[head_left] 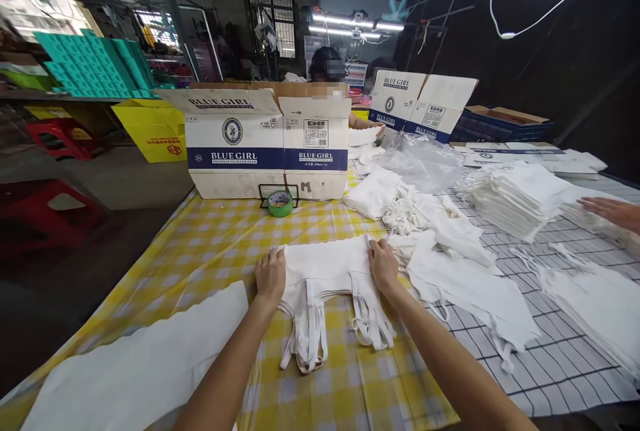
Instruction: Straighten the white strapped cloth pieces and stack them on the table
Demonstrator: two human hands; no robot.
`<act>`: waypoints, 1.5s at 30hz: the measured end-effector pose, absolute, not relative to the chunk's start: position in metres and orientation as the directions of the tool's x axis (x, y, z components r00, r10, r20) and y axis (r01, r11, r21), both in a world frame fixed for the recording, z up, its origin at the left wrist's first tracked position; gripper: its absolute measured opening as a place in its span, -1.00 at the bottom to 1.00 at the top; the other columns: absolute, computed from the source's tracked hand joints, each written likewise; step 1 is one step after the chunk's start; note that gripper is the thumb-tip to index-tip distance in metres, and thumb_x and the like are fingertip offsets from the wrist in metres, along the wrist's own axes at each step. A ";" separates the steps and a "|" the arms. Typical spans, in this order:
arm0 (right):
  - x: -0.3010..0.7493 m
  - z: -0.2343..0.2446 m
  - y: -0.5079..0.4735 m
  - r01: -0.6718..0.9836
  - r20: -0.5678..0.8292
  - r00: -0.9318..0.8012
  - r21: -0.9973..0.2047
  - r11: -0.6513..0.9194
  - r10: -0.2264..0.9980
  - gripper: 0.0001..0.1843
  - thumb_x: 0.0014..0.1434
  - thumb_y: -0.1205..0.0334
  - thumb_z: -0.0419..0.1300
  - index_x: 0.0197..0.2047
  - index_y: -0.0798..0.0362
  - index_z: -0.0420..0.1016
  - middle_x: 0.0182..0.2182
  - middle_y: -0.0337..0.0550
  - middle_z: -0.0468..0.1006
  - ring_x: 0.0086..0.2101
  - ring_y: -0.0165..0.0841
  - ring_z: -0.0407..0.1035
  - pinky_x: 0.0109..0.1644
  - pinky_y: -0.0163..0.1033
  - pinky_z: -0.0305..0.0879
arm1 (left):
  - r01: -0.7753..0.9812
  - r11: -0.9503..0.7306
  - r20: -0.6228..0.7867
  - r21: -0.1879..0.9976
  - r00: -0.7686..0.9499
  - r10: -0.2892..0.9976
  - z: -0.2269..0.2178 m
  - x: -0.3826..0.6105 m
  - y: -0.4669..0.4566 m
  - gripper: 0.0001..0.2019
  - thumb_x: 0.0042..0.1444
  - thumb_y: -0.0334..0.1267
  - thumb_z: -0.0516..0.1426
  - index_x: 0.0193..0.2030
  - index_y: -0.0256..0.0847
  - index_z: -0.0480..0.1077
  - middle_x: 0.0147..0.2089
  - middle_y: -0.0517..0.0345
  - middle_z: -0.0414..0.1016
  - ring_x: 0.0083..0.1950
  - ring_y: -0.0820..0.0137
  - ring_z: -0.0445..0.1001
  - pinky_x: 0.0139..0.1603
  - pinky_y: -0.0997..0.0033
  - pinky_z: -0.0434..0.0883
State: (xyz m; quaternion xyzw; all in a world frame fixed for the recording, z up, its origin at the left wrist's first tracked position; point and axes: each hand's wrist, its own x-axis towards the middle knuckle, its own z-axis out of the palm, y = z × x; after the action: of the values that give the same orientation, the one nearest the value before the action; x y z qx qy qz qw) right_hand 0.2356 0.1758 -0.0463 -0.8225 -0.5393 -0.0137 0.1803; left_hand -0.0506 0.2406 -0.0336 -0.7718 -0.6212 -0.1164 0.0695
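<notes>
A small stack of white strappy tops (327,264) lies flat on the yellow checked cloth in front of me, its thin straps hanging toward me in two bunches. My left hand (271,277) is closed on the stack's left edge. At the opposite edge, my right hand (384,265) pinches the upper right corner. Both thumbs are partly hidden. To the left of my left forearm lies another white garment piece (145,357), spread out and partly covered by that arm. Loose white tops (465,284) lie just right of my right hand.
A beer carton (235,134) stands behind a green tape roll (280,203). Several white piles (520,191) and a clear plastic bag (420,161) cover the right side. A co-worker's hand (613,212) rests on a pile there. Another person (327,65) is behind the carton.
</notes>
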 end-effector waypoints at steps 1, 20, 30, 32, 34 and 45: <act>0.236 -0.046 0.177 0.887 0.215 0.427 -0.290 -0.359 0.879 -0.70 0.28 0.30 -0.06 0.03 0.02 0.36 -0.09 -0.05 0.38 -0.12 -0.29 0.26 -0.29 -0.29 0.04 | 0.974 -0.223 0.279 0.027 0.207 0.938 -0.033 -0.050 0.240 -0.70 0.21 -0.38 -0.12 -0.13 -0.28 0.42 -0.11 -0.14 0.44 -0.04 0.13 0.38 -0.05 0.17 0.27; 0.241 -0.040 0.201 0.759 0.119 0.528 -0.509 -0.405 0.841 -0.80 0.21 0.19 0.01 -0.26 0.11 0.39 -0.31 -0.04 0.48 -0.29 -0.28 0.33 -0.26 -0.28 0.07 | 0.932 -0.303 0.333 0.200 0.227 0.915 -0.034 -0.050 0.255 -0.80 0.16 -0.35 -0.03 -0.19 -0.23 0.39 -0.18 -0.06 0.47 -0.07 0.18 0.36 -0.05 0.26 0.27; 0.270 0.024 0.209 0.648 0.105 0.389 -0.737 -0.191 0.915 -0.77 0.11 0.11 0.02 -0.35 0.08 0.40 -0.46 -0.22 0.47 -0.38 -0.34 0.32 -0.33 -0.33 0.17 | 0.792 -0.221 0.356 0.569 0.005 0.934 0.006 -0.056 0.264 -0.74 0.17 -0.16 -0.02 -0.13 -0.21 0.37 -0.28 0.01 0.56 -0.27 0.24 0.47 -0.29 0.36 0.28; 0.277 0.050 0.207 0.613 0.157 0.366 -0.782 -0.111 0.918 -0.72 0.12 0.07 0.00 -0.29 0.07 0.40 -0.44 -0.21 0.48 -0.34 -0.33 0.33 -0.31 -0.32 0.21 | 0.734 -0.242 0.377 0.634 -0.020 0.926 0.029 -0.062 0.269 -0.72 0.15 -0.10 0.00 -0.18 -0.22 0.41 -0.32 0.04 0.57 -0.32 0.27 0.47 -0.31 0.39 0.28; 0.282 0.079 0.208 0.547 0.229 0.330 -0.837 0.013 0.916 -0.69 0.11 0.03 0.03 -0.24 0.08 0.40 -0.42 -0.19 0.49 -0.34 -0.32 0.35 -0.30 -0.31 0.25 | 0.664 -0.283 0.405 0.692 -0.032 0.914 0.054 -0.067 0.278 -0.68 0.12 -0.06 0.02 -0.21 -0.24 0.44 -0.32 0.04 0.57 -0.34 0.30 0.46 -0.32 0.43 0.29; 0.284 0.230 0.245 0.393 0.500 0.251 -0.835 0.385 0.829 -0.68 -0.03 0.06 0.21 -0.32 0.17 0.49 -0.45 -0.17 0.50 -0.40 -0.39 0.32 -0.29 -0.28 0.27 | 0.249 -0.565 0.590 0.787 -0.037 0.806 0.204 -0.077 0.333 -0.55 -0.02 -0.04 0.13 -0.12 -0.40 0.47 -0.31 0.01 0.57 -0.34 0.35 0.47 -0.32 0.45 0.38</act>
State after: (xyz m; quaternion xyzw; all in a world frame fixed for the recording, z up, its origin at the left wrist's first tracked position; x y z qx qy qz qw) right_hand 0.2842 0.2450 0.2299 -0.5232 -0.5838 0.1837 0.5930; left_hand -0.0768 0.3330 0.2036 -0.6534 -0.4039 -0.5961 -0.2336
